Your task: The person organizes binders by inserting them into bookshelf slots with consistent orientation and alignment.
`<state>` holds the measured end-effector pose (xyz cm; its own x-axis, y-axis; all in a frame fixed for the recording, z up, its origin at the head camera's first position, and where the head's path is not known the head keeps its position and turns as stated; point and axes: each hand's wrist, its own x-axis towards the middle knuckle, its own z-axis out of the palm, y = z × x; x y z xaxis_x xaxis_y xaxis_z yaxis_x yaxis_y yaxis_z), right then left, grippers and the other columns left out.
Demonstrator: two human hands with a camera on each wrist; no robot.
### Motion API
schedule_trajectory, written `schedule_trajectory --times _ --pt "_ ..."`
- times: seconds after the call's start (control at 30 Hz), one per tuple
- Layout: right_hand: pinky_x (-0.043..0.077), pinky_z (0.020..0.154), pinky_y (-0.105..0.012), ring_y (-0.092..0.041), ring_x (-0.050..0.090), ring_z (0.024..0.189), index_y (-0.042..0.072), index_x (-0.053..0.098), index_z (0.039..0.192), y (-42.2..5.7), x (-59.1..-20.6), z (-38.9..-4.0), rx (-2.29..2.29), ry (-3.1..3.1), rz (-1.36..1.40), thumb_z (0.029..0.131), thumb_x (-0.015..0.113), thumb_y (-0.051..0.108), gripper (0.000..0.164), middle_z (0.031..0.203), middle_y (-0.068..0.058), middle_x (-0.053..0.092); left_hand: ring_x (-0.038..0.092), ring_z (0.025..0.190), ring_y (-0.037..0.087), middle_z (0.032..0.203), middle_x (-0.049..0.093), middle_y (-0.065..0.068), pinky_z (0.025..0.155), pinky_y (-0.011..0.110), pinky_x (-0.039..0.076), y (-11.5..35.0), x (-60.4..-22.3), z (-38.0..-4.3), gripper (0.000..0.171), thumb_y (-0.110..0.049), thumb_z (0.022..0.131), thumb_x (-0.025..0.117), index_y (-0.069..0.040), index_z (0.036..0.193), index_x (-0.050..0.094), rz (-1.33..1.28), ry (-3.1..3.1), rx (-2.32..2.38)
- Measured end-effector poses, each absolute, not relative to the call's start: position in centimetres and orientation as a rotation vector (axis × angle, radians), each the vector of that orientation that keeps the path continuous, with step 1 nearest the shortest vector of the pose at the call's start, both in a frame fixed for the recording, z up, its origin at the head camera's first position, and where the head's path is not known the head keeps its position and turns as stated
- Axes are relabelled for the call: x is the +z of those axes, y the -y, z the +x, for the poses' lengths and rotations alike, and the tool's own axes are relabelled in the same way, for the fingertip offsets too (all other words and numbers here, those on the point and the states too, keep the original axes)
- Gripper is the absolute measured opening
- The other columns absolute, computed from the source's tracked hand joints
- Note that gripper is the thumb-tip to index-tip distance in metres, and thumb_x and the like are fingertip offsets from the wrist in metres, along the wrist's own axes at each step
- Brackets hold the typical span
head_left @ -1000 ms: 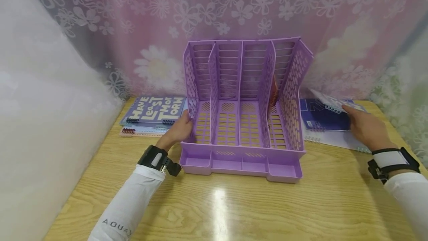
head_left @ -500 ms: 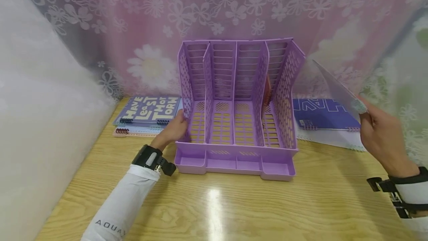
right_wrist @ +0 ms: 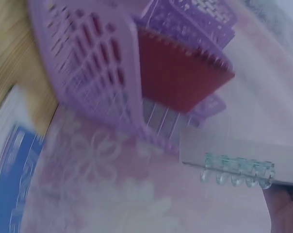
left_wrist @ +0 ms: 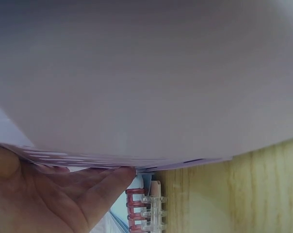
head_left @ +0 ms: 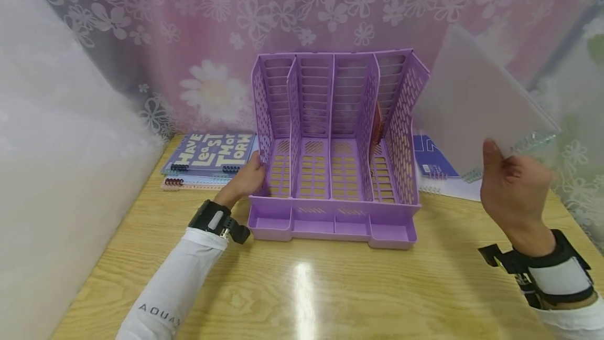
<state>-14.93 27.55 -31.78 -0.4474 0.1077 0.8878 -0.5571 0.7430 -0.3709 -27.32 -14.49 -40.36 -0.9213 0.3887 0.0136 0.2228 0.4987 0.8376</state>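
A purple desk file organizer (head_left: pixel 332 219) stands upright on the table, with tall slots above a row of shallow front trays. My left hand (head_left: pixel 246 176) rests against its left side panel, fingers fairly straight along the panel in the left wrist view. My right hand (head_left: pixel 516 188) pinches a pale spiral notebook (head_left: pixel 476 98) by its ringed edge, thumb on the near face. This notebook is raised and tilted to the right of the organizer; its clear teal rings (right_wrist: pixel 238 167) show in the right wrist view. A red notebook (right_wrist: pixel 180 73) leans in the rightmost slot.
Several spiral notebooks lie stacked left of the organizer, a blue lettered notebook (head_left: pixel 209 152) on top. To the right, a dark blue notebook (head_left: pixel 433 159) lies on a white notebook (head_left: pixel 453 189), both partly hidden. A flowered curtain (head_left: pixel 311 9) hangs close behind.
My right hand has lifted the pale notebook off the right-hand pile, raised it and turned its broad face toward the head camera. The left hand stays at the organizer's side.
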Motion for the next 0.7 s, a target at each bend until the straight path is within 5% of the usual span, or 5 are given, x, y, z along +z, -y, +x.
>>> schedule_trajectory --times 0.17,0.33,0.53,0.7 --pt "0.041 0.063 -0.005 0.006 0.061 0.075 -0.014 0.067 0.098 -25.3 -32.1 -17.0 0.853 1.87 0.335 0.092 0.057 -0.004 0.016 0.085 -0.024 0.069 0.042 0.12 0.045 0.125 0.041 0.036 0.106 0.053 0.029 14.5 -40.5 -27.4 0.038 -0.006 0.1 0.026 0.008 0.136 0.021 0.487 -2.559 1.379" --pt "0.021 0.046 -0.015 0.003 0.031 0.048 -0.012 0.055 0.074 -23.4 -32.5 -18.6 0.897 1.96 0.269 0.092 0.058 -0.001 0.021 0.054 -0.01 0.048 0.039 0.123 0.043 0.128 0.039 0.036 0.105 0.052 0.029 14.6 -40.5 -27.5 0.041 -0.007 0.101 0.025 0.009 0.138 0.018 0.44 -2.562 1.351" --pt "0.017 0.044 -0.023 -0.005 0.026 0.044 0.001 0.043 0.065 -21.5 -32.7 -20.6 0.934 2.056 0.237 0.097 0.053 0.009 0.035 0.052 -0.002 0.032 0.041 0.122 0.043 0.127 0.041 0.036 0.104 0.052 0.032 14.6 -40.4 -27.6 0.041 -0.007 0.101 0.026 0.009 0.138 0.019 0.427 -2.574 1.354" --pt "0.026 0.046 -0.026 -0.017 0.039 0.05 -0.002 0.051 0.076 -20.9 -33.2 -22.6 0.993 2.245 0.258 0.098 0.049 0.013 0.027 0.06 -0.012 0.045 0.042 0.12 0.043 0.126 0.042 0.036 0.102 0.052 0.033 14.8 -40.4 -27.5 0.041 -0.007 0.1 0.025 0.009 0.138 0.019 0.438 -2.564 1.365"
